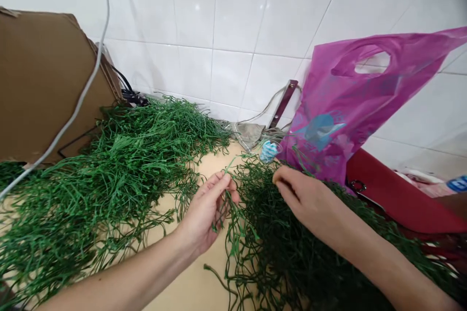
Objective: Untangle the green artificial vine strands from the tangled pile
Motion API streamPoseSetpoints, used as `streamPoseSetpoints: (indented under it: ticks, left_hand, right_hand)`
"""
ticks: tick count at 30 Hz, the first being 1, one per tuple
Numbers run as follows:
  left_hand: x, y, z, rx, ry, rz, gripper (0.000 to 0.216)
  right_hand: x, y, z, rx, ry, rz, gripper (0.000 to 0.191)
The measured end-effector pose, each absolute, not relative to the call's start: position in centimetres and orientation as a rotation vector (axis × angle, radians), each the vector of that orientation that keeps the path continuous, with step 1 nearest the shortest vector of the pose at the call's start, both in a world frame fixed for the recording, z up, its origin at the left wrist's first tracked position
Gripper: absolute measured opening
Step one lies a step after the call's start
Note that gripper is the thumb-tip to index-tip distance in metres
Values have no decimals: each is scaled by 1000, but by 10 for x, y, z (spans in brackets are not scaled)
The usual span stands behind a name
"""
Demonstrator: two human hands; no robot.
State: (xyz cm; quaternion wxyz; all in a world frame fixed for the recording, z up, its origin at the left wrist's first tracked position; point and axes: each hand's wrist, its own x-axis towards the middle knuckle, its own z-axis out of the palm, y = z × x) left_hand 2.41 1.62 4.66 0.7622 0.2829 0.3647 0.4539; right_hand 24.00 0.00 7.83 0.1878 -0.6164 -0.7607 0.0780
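Observation:
My left hand [215,199] is closed near the middle of the table, with thumb and forefinger pinching thin green plastic-looking stems [236,233]. One stem end points up past the thumb, and others hang below the palm. To the right, my right hand [302,189] is held over a dark green heap of similar stems [288,233]. Its fingers are curled together, and whatever is between them, if anything, is hidden. A brighter green heap of stems [146,141] spreads to the left of my left hand.
A cardboard box [47,77] with a grey cable [87,87] before it stands at the left. At the right are a purple plastic bag [350,102], a blue-and-white bundle [269,150] and a red item [401,194]. A tiled wall [233,19] closes off the back.

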Motion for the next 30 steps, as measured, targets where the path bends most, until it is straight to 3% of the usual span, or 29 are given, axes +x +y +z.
streamPoseSetpoints:
  ticks: [6,12,16,20,27,30]
  left_hand:
    - [34,10,35,630,813,911,26]
    - [36,0,32,573,757,944,18]
    - [35,0,32,707,756,929,13]
    - [30,7,27,1019,782,906,35]
    - [15,14,31,1491,988,745,38]
    - [13,13,36,1361,846,776,41]
  right_hand:
    - [213,-15,82,-1656,-2036,181,21]
    - [170,-8,62,-1515,-1805,744,12]
    - [166,-6,52,-1445,-1720,851,11]
    - [166,-13,53,-1537,-1835,786,16]
    - [163,-22,54,-1713,-2275,4,24]
    - [168,-26,68,-1593,-2262,389,26]
